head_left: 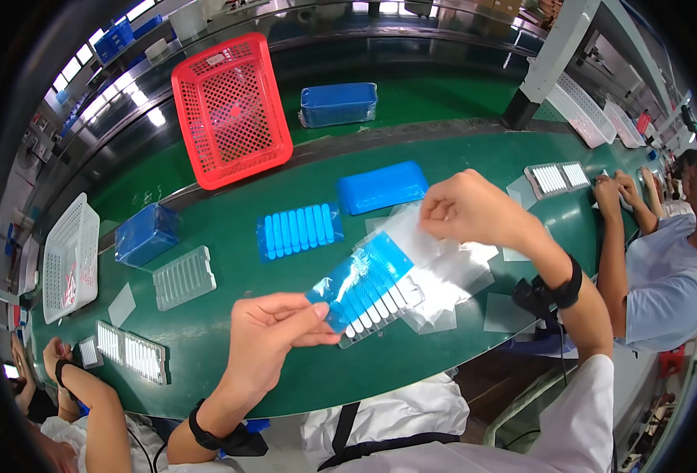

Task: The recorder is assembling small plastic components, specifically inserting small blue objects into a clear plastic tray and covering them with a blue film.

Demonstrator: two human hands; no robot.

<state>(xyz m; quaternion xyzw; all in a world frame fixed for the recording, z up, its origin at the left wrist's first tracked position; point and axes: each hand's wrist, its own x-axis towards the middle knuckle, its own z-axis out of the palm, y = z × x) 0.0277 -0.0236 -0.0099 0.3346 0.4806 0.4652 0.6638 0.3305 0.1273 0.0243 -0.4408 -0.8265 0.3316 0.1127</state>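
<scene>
My left hand (268, 333) pinches the lower left corner of a flat blue sheet in clear film (368, 276), held tilted above the table. Fingers of my right hand (470, 209) are closed at the clear upper end of that film; the exact grip is partly hidden. Under the sheet lies a clear tray with white sticks (388, 311), mostly covered. Beside it spreads a heap of loose clear plastic bags (451, 284). Farther off lie a blue pack of ribbed sticks (299, 230) and a smooth blue case (383, 188).
A red basket (234, 110) and a blue wrapped block (338, 105) stand beyond the table. At left are a white basket (72, 256), another blue block (147, 235) and a clear ribbed tray (184, 278). Co-workers' arms (616, 244) reach in at both sides.
</scene>
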